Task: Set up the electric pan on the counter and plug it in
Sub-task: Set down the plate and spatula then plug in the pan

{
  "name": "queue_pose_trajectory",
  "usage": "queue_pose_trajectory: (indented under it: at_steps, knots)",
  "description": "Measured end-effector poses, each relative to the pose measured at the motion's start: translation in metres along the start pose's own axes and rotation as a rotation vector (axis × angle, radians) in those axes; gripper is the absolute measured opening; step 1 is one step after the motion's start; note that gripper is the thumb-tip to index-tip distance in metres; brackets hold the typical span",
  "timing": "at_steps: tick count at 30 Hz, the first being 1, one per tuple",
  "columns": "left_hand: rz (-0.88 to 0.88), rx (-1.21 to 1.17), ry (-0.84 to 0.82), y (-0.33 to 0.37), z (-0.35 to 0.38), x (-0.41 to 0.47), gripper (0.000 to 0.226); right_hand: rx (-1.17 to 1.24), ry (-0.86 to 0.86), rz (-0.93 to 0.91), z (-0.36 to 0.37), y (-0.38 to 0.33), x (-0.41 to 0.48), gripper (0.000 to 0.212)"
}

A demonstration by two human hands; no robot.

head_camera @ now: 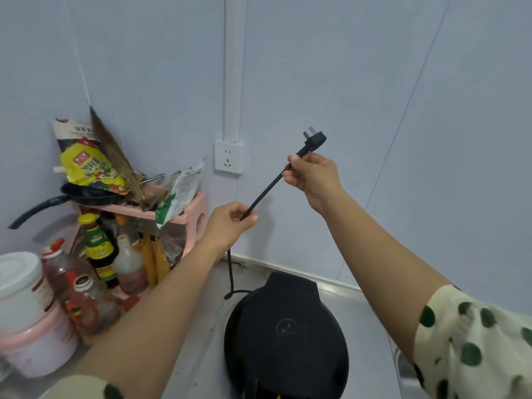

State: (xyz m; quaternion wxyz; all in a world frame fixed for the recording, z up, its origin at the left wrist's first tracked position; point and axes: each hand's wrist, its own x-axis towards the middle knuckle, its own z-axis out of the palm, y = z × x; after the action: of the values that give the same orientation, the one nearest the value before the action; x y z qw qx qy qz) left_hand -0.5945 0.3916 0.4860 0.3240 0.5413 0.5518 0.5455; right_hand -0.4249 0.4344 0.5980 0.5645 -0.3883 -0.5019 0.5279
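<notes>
Head view: the electric pan [285, 332] sits closed on the counter [362, 318], so placing appears done and plugging in is the step in hand. The right hand [313, 175] has a pinching grip on the black cord [266, 188] just below the plug [315, 137], and the left hand [230, 223] pinches the cord lower down, the length between them taut. The plug, prongs up, is apart from the wall socket [229, 158]; in my judgement the next move calls for turning the prongs to the slots and pressing home.
</notes>
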Motion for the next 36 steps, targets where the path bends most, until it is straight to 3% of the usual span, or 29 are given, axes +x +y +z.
queue_pose_trajectory:
  at_steps: [6, 12, 24, 28, 36]
  knots:
    - [0.029, 0.190, 0.246, 0.007, -0.002, 0.021, 0.006, -0.085, -0.025, -0.100, 0.017, -0.013, 0.005, 0.010]
    - [0.014, 0.204, 0.383, 0.011, -0.012, 0.034, 0.012, -0.155, -0.142, -0.188, 0.026, -0.021, 0.004, 0.008]
    - [0.060, 0.151, 0.223, 0.007, -0.014, 0.056, 0.013, -0.077, -0.347, -0.251, 0.058, -0.015, 0.011, 0.006]
    - [0.008, 0.223, 0.151, -0.006, -0.009, 0.058, 0.012, -0.073, -0.322, -0.212, 0.067, 0.001, 0.019, 0.018]
    - [-0.052, 0.315, 0.249, -0.031, -0.020, 0.065, 0.005, -0.034, -0.247, -0.138, 0.071, 0.029, 0.047, 0.015]
